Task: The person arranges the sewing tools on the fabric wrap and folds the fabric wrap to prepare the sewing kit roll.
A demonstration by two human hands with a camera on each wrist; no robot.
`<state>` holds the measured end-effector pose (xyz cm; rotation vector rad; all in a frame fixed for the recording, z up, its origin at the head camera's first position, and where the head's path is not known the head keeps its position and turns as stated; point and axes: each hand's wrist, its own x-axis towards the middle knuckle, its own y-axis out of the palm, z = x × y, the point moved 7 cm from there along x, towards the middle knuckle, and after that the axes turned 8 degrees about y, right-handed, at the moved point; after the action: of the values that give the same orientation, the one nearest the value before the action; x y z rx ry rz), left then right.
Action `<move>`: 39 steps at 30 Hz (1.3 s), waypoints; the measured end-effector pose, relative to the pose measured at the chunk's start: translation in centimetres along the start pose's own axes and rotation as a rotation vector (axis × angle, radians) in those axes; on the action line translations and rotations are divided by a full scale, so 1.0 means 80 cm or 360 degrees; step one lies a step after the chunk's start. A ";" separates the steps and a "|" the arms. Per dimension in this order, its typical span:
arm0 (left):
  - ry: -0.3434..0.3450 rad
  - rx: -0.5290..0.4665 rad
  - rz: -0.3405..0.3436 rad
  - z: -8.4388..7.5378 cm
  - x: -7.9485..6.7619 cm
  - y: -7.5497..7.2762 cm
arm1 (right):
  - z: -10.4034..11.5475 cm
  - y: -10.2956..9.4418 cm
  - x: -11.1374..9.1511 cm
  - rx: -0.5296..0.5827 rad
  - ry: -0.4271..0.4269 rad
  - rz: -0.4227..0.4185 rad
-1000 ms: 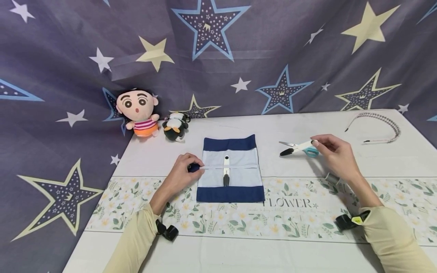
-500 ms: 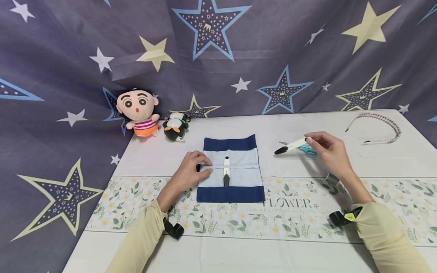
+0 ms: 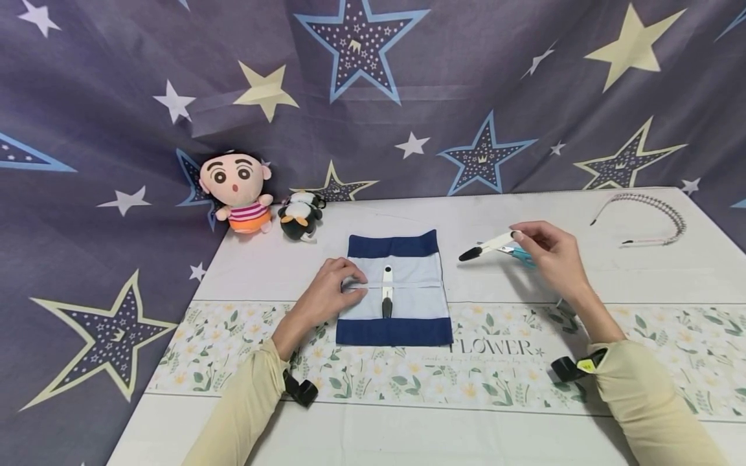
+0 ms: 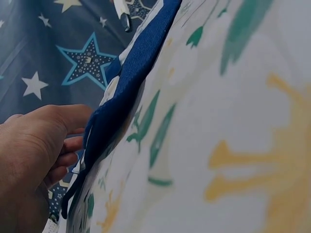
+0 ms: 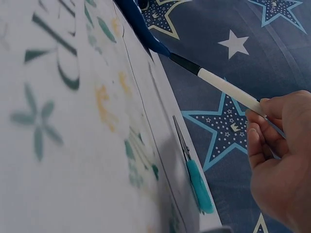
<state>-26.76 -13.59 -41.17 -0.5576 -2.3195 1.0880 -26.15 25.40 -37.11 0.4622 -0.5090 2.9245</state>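
Observation:
A pale cloth organizer (image 3: 358,307) with navy borders lies flat at the middle of the table. A thin white band runs across it, and a white pen-like tool with a black end (image 3: 387,294) lies upright under that band. My left hand (image 3: 326,291) rests at the cloth's left edge, thumb and fingers apart; the left wrist view shows it against the navy border (image 4: 131,73). My right hand (image 3: 550,255) pinches a second white pen-like tool (image 3: 492,244) by its white end, black end pointing left, above the table to the right of the cloth.
Blue-handled scissors (image 3: 522,255) lie beneath the right hand. A headband (image 3: 673,217) sits at the back right. A plush doll (image 3: 236,188) and a penguin plush (image 3: 300,215) stand at the back left, before a star-patterned curtain (image 3: 373,129).
My right hand has moved left with the pen-like tool, towards the cloth. My left hand has shifted a little right over the cloth's edge, and its thumb and fingers have parted.

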 end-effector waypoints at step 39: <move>0.0056 -0.0014 0.0005 -0.006 0.006 0.005 | 0.037 0.163 0.042 0.0186 0.0045 0.0356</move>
<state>-26.81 -12.81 -41.08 -0.5793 -2.2948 1.0618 -30.90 12.48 -37.38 0.4006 -0.4122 3.1837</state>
